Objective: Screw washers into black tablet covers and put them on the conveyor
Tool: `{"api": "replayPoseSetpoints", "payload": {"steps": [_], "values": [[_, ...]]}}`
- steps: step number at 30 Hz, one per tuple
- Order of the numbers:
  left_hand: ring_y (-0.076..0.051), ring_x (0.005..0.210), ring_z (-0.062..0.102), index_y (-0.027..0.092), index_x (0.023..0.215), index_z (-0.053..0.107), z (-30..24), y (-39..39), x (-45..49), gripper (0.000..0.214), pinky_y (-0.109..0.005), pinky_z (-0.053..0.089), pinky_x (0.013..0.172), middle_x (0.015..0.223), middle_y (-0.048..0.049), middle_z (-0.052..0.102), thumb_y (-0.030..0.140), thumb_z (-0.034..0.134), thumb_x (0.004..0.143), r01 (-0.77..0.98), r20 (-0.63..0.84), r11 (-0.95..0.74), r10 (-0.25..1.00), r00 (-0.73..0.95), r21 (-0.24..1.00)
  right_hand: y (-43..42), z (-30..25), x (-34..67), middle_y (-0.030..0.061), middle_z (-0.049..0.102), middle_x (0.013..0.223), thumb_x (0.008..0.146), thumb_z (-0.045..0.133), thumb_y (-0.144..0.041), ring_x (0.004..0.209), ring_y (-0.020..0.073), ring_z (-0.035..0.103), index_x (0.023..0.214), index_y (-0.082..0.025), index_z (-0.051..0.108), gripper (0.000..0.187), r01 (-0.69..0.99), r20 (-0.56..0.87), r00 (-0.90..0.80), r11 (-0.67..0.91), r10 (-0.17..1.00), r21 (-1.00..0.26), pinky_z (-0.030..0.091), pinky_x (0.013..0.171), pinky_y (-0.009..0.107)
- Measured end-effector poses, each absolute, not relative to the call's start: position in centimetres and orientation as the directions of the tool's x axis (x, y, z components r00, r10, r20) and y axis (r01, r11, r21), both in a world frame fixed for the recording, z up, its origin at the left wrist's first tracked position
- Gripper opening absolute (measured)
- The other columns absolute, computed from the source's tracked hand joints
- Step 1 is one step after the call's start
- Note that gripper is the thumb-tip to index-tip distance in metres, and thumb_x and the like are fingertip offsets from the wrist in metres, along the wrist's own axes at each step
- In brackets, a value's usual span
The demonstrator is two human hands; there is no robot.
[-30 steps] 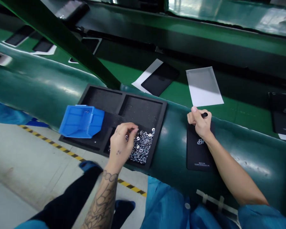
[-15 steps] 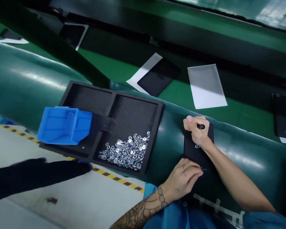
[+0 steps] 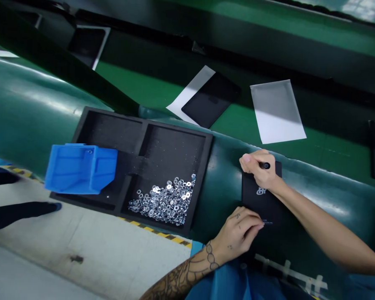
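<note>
Black panel [image 3: 262, 204] under right hand [image 3: 258, 170] with pen [image 3: 265, 165], left hand [image 3: 237, 234] beside

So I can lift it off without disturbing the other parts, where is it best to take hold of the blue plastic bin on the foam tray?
Probably take the blue plastic bin by its left end, coming from the left. That end seems to hang past the corner of the black foam tray, so fingers can likely get under it, and the hand stays away from the loose metal washers on the right.

a pale concrete floor [image 3: 81, 237] with yellow-and-black hazard tape [image 3: 171, 237] lies beside a padded green bench edge [image 3: 28, 112] and green conveyor belt [image 3: 137, 83].
</note>
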State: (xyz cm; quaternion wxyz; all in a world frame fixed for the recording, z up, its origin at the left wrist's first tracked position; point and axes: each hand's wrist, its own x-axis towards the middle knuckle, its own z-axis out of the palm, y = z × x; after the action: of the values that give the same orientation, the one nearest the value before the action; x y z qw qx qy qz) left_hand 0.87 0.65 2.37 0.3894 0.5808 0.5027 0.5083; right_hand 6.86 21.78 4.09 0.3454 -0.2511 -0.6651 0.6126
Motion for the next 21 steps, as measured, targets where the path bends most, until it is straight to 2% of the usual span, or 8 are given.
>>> {"api": "replayPoseSetpoints", "payload": {"steps": [9, 11, 14, 18, 21], "values": [[-0.021, 0.095, 0.075, 0.020, 0.115, 0.071, 2.4, 0.6, 1.1, 0.014, -0.038, 0.064, 0.089, 0.105, -0.0085, 0.079, 0.010, 0.068, 0.105, 0.247, 0.233, -0.210, 0.970, -0.071, 0.946, 20.9, 2.4, 6.5, -0.0039, 0.024, 0.057, 0.115, 0.062, -0.043, 0.050, 0.0115, 0.023, 0.064, -0.022, 0.027, 0.065, -0.204, 0.340, -0.488, 0.274, 0.804, -0.940, 0.019, 0.055, 0.035], [-0.020, 0.097, 0.075, 0.020, 0.114, 0.071, 2.3, 0.3, 1.2, 0.015, -0.046, 0.063, 0.105, 0.104, -0.0069, 0.079, 0.009, 0.067, 0.105, 0.280, 0.250, -0.218, 0.965, -0.083, 0.935, 20.8, 2.4, 6.3, -0.0039, 0.025, 0.057, 0.115, 0.061, -0.044, 0.050, 0.0115, 0.024, 0.063, -0.023, 0.028, 0.065, -0.185, 0.322, -0.498, 0.264, 0.805, -0.947, 0.020, 0.055, 0.034], [-0.019, 0.099, 0.075, 0.022, 0.114, 0.070, 2.2, -0.3, 1.2, 0.018, -0.060, 0.047, 0.128, 0.104, -0.0045, 0.078, 0.007, 0.066, 0.105, 0.340, 0.246, -0.211, 0.967, -0.065, 0.917, 21.1, 2.8, 5.8, -0.0040, 0.028, 0.056, 0.115, 0.060, -0.050, 0.050, 0.0114, 0.024, 0.060, -0.023, 0.031, 0.068, -0.165, 0.297, -0.530, 0.247, 0.794, -0.955, 0.021, 0.055, 0.034], [-0.019, 0.099, 0.075, 0.022, 0.113, 0.071, 2.3, -1.1, 1.5, 0.016, -0.062, 0.040, 0.134, 0.103, -0.0038, 0.078, 0.010, 0.066, 0.106, 0.353, 0.217, -0.180, 0.974, -0.066, 0.918, 22.3, 5.1, 6.2, -0.0034, 0.032, 0.053, 0.114, 0.057, -0.059, 0.050, 0.0115, 0.030, 0.055, -0.022, 0.037, 0.072, -0.181, 0.233, -0.564, 0.156, 0.793, -0.971, 0.024, 0.054, 0.032], [-0.018, 0.096, 0.076, 0.023, 0.110, 0.071, 2.5, -1.6, 1.9, 0.014, -0.061, 0.038, 0.136, 0.100, -0.0033, 0.078, 0.012, 0.064, 0.107, 0.319, 0.193, -0.144, 0.973, -0.126, 0.937, 22.7, 7.7, 9.9, -0.0003, 0.046, 0.061, 0.112, 0.061, -0.058, 0.050, 0.0113, 0.037, 0.058, -0.020, 0.047, 0.067, -0.192, 0.136, -0.491, 0.045, 0.860, -0.980, 0.028, 0.050, 0.030]]}}
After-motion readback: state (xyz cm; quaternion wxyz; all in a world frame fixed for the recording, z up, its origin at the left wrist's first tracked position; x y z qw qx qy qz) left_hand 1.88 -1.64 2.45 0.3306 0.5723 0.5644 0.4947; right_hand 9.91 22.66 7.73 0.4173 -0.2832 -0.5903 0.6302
